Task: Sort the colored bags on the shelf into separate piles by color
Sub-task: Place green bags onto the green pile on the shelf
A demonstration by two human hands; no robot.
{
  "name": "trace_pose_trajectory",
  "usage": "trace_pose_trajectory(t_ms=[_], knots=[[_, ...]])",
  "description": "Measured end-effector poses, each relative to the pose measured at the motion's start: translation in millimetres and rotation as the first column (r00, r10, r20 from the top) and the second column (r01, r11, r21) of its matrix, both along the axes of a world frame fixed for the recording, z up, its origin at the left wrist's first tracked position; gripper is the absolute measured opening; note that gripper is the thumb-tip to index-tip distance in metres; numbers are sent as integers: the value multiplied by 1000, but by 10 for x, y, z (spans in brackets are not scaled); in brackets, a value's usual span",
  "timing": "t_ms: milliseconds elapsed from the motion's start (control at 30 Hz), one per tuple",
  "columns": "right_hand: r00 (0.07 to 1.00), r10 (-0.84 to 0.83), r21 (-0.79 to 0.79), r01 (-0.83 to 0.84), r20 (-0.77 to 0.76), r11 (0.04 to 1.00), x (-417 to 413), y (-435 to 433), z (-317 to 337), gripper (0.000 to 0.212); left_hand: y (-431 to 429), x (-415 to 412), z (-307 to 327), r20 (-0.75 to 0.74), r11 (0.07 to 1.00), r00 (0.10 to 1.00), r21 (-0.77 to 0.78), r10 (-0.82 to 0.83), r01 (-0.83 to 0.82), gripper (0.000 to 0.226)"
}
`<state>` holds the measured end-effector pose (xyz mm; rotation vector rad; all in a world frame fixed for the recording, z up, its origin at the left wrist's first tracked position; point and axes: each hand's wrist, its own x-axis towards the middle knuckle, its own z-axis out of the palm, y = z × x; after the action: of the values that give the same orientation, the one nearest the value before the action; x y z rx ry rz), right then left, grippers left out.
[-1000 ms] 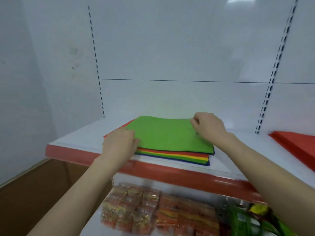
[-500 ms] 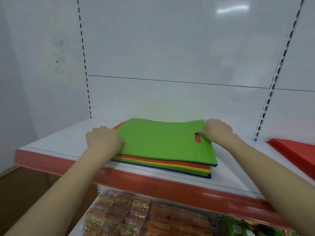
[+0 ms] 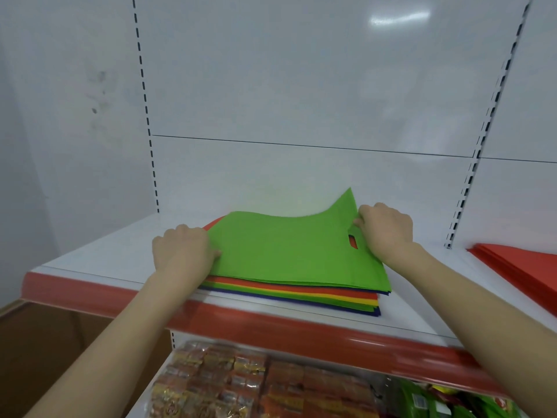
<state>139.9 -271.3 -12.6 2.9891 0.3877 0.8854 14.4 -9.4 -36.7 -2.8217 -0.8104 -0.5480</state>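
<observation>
Green bag (image 3: 286,251) is lying atop stack (image 3: 301,297) on shelf (image 3: 105,257), far corner curling up. R grip (image 3: 387,229) is pinching its handle edge; L grip (image 3: 180,254) is clutching its left edge. Risk: bags underneath clinging, dragging along w/ it.

White back panel (image 3: 301,70), slotted upright (image 3: 145,101), red-edged shelf (image 3: 105,260), light glare (image 3: 399,18) above

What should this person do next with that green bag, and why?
Probably lift the green bag clear of the stack and lay it on bare shelf to start a green pile. The right hand pinches its raised corner by the handle slot, the left hand rests at its left edge, and other colours lie beneath; a red pile lies apart.
</observation>
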Motion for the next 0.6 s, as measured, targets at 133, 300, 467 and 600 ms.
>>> trace_pose_trajectory(t_ms=[133, 300, 467, 600], knots=[[1000, 10, 39, -11, 9, 999, -27, 41, 17, 24, 42, -34, -11, 53, 998, 998, -35, -42, 44, 40], [998, 62, 238, -65, 20, 969, -154, 66, 76, 31, 109, -146, -24, 255, 968, 960, -186, -115, 165, 16], [992, 72, 473, -114, 105, 874, -439, -97, 228, 31, 50, -396, 15, 463, 920, 866, -228, -187, 320, 28], [983, -18, 534, -84, 182, 842, -711, -404, 252, 29, -115, -502, 29, 555, 872, 788, -209, -267, 442, 35]])
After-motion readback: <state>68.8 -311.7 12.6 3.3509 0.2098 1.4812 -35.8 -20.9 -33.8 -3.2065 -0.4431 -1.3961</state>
